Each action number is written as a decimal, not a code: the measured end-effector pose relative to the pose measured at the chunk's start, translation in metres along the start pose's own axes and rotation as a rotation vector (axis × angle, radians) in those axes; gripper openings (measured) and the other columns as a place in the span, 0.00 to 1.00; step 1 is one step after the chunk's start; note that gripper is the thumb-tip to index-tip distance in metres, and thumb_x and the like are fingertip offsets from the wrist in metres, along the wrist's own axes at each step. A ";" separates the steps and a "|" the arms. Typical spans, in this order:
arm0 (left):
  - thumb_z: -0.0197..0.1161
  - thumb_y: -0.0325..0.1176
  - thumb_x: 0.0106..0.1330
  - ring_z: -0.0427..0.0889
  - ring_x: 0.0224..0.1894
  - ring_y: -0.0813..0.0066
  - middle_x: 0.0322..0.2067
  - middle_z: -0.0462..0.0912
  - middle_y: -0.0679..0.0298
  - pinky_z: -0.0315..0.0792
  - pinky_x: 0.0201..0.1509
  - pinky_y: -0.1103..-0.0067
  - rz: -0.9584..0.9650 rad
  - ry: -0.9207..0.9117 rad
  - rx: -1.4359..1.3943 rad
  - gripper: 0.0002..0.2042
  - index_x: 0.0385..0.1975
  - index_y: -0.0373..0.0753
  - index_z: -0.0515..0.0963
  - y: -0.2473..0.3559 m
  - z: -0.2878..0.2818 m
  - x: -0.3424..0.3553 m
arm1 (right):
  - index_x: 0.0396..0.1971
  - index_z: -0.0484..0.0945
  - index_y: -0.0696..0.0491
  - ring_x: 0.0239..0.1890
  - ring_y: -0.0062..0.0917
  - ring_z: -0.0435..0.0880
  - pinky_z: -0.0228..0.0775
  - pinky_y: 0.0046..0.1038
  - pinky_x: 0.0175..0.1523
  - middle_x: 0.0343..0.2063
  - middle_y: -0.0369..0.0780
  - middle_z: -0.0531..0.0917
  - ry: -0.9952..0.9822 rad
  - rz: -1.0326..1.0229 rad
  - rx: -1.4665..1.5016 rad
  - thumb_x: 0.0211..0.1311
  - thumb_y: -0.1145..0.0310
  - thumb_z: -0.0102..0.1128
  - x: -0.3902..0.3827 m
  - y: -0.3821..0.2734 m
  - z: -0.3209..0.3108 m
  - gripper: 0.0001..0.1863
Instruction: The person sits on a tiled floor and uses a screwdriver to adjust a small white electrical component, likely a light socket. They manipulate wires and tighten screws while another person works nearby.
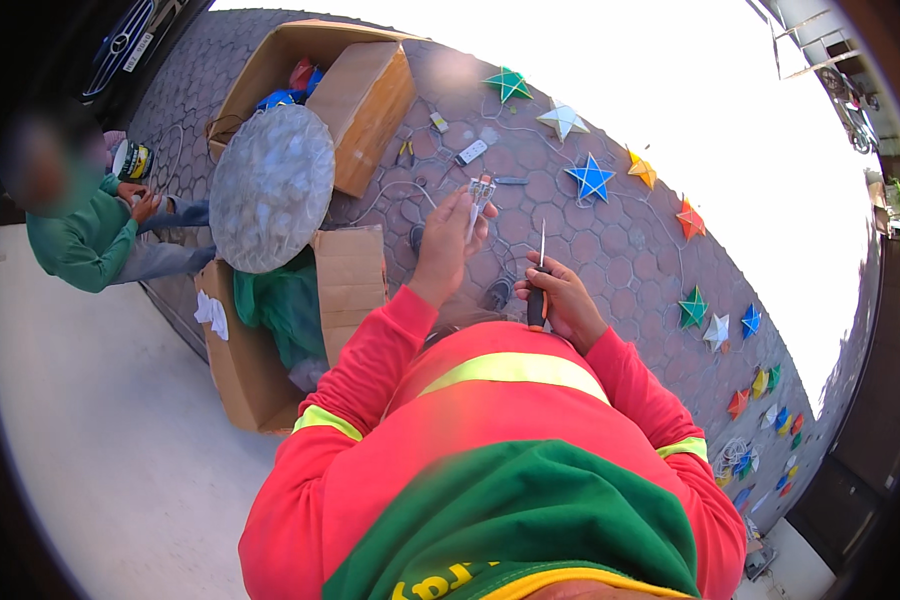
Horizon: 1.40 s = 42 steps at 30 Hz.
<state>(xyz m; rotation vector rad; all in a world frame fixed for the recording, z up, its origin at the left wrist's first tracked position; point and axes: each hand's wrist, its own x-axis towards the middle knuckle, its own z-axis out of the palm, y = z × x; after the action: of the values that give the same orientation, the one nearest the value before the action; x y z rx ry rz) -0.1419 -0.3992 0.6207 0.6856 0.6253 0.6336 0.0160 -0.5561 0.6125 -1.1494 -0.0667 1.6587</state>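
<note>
My left hand (446, 240) is closed on a small clear-and-silver fitting with a white part (478, 196), raised over the paving. My right hand (560, 298) grips a screwdriver (536, 303) by its black and orange handle, its thin blade pointing up, to the right of and lower than the fitting. The two hands are apart, in front of my red sleeves and top. On the paving just beyond them lie a white rectangular power strip or remote (470, 152), pliers (404, 154) and a white cord.
Cardboard boxes (365, 110) (342, 290) and a round translucent disc (270, 190) are at left. A person in green (85, 245) sits beyond them. Coloured star lanterns (592, 178) on cords (650, 208) line the hexagon paving (620, 250) at right. A car (115, 50) stands top left.
</note>
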 end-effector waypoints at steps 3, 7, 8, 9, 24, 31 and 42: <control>0.52 0.36 0.78 0.77 0.33 0.84 0.42 0.82 0.65 0.65 0.26 0.87 -0.030 -0.056 -0.141 0.16 0.60 0.40 0.74 0.001 -0.006 -0.004 | 0.72 0.54 0.60 0.42 0.26 0.84 0.83 0.26 0.44 0.51 0.43 0.77 -0.018 0.074 -0.025 0.70 0.77 0.54 -0.007 0.011 -0.005 0.33; 0.53 0.35 0.77 0.79 0.40 0.80 0.46 0.81 0.63 0.67 0.27 0.85 -0.033 -0.152 -0.283 0.15 0.58 0.40 0.74 0.009 -0.009 -0.006 | 0.73 0.52 0.59 0.44 0.27 0.84 0.83 0.26 0.45 0.53 0.44 0.76 -0.063 0.017 -0.222 0.71 0.77 0.53 -0.018 0.005 0.006 0.34; 0.54 0.35 0.76 0.79 0.40 0.80 0.47 0.81 0.63 0.67 0.28 0.85 -0.031 -0.165 -0.283 0.16 0.60 0.40 0.72 0.011 -0.009 -0.006 | 0.72 0.56 0.58 0.42 0.25 0.83 0.79 0.24 0.43 0.50 0.43 0.78 -0.044 -0.030 -0.200 0.68 0.77 0.55 -0.022 0.001 0.011 0.34; 0.54 0.35 0.76 0.79 0.41 0.80 0.47 0.80 0.63 0.67 0.28 0.85 -0.023 -0.183 -0.290 0.17 0.61 0.41 0.71 0.014 -0.009 -0.008 | 0.70 0.59 0.58 0.41 0.23 0.82 0.76 0.23 0.41 0.47 0.41 0.79 -0.027 -0.076 -0.180 0.65 0.77 0.57 -0.026 -0.005 0.015 0.33; 0.58 0.38 0.75 0.72 0.28 0.83 0.43 0.79 0.62 0.63 0.27 0.86 0.114 -0.294 -0.141 0.26 0.71 0.42 0.61 0.047 -0.008 -0.022 | 0.71 0.57 0.57 0.38 0.22 0.85 0.77 0.17 0.38 0.52 0.45 0.78 -0.212 -0.315 -0.049 0.71 0.75 0.52 -0.084 -0.055 0.059 0.31; 0.60 0.38 0.74 0.73 0.27 0.82 0.42 0.79 0.61 0.63 0.26 0.86 0.127 -0.303 -0.089 0.27 0.70 0.40 0.63 0.055 -0.006 -0.021 | 0.69 0.59 0.55 0.26 0.12 0.75 0.68 0.15 0.30 0.45 0.42 0.80 -0.159 -0.364 -0.368 0.68 0.69 0.59 -0.085 -0.057 0.070 0.32; 0.60 0.38 0.73 0.68 0.26 0.84 0.41 0.79 0.64 0.64 0.30 0.87 0.135 -0.273 0.069 0.30 0.71 0.34 0.61 0.062 -0.013 -0.034 | 0.64 0.69 0.59 0.46 0.19 0.83 0.74 0.24 0.52 0.45 0.39 0.84 -0.191 -0.418 -0.802 0.66 0.77 0.57 -0.092 -0.070 0.075 0.25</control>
<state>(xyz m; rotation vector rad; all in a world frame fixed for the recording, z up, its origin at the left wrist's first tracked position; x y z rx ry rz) -0.1922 -0.3804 0.6681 0.8669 0.3505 0.6310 0.0103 -0.5610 0.7506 -1.4180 -1.0994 1.3703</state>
